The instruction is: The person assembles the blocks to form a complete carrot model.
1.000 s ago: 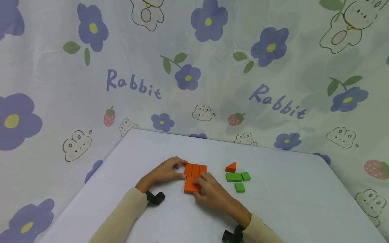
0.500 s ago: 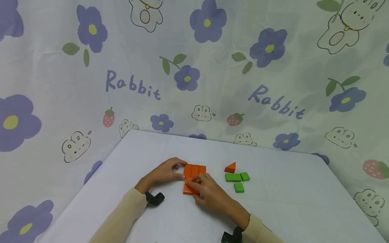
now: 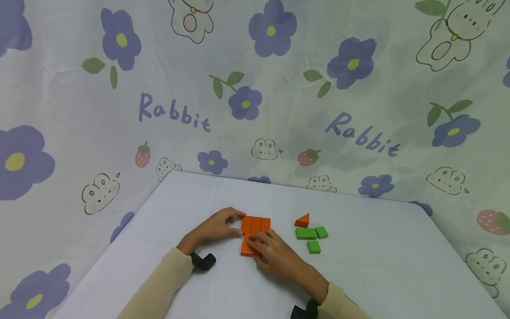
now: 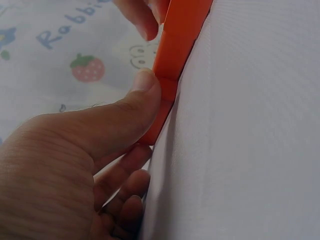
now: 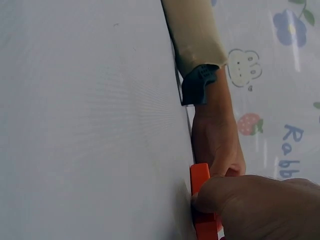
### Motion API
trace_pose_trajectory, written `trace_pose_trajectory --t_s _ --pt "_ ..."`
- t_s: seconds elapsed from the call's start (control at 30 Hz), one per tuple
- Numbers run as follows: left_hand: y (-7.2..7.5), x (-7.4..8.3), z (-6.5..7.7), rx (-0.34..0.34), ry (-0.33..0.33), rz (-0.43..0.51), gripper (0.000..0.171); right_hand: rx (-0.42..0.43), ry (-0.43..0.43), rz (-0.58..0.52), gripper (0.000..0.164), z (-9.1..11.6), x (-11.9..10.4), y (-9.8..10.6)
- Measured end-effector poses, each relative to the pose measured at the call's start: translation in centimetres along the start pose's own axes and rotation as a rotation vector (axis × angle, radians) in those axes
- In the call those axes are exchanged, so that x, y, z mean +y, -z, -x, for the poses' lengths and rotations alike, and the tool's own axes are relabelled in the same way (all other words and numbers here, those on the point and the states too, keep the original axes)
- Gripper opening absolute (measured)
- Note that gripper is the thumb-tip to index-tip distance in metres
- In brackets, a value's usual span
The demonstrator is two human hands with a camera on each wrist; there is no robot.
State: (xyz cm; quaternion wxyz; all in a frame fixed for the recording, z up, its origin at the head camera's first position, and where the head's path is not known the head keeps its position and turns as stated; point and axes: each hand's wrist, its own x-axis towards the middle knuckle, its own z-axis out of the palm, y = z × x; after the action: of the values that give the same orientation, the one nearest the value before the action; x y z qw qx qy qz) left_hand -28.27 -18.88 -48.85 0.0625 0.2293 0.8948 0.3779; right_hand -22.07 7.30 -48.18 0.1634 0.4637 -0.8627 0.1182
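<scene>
Several orange blocks lie flat together at mid-table, with three upright oblong blocks [image 3: 256,225] side by side in the far row. My left hand [image 3: 218,225] is at their left side, index fingertip at the far corner and thumb at the near end of the leftmost block. In the left wrist view, the left thumb [image 4: 142,95] presses the orange edge. My right hand [image 3: 277,254] pinches a near-row orange block [image 3: 248,250], fingertips over its top and thumb at the near edge. Its right part is hidden under that hand. The right wrist view shows the right thumb across an orange block [image 5: 200,175].
To the right lie an orange triangular block [image 3: 303,220], a green oblong block [image 3: 306,233] and two small green blocks, one of them nearer [image 3: 314,247]. White cloth covers the table [image 3: 378,252]. A printed rabbit-and-flower curtain [image 3: 279,124] hangs behind.
My right fingers have shifted slightly left over the near orange row, whose left edge now shows a small step. My left hand stays in place. The loose blocks have not moved.
</scene>
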Motion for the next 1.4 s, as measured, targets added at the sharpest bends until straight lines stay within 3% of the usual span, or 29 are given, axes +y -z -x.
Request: trace_pose_trajectory --t_s 1.4 --pt "-0.16 -0.21 -0.10 0.006 0.004 -0.016 0.060 0.025 -0.014 0.018 0.044 0.36 -0.02 -0.18"
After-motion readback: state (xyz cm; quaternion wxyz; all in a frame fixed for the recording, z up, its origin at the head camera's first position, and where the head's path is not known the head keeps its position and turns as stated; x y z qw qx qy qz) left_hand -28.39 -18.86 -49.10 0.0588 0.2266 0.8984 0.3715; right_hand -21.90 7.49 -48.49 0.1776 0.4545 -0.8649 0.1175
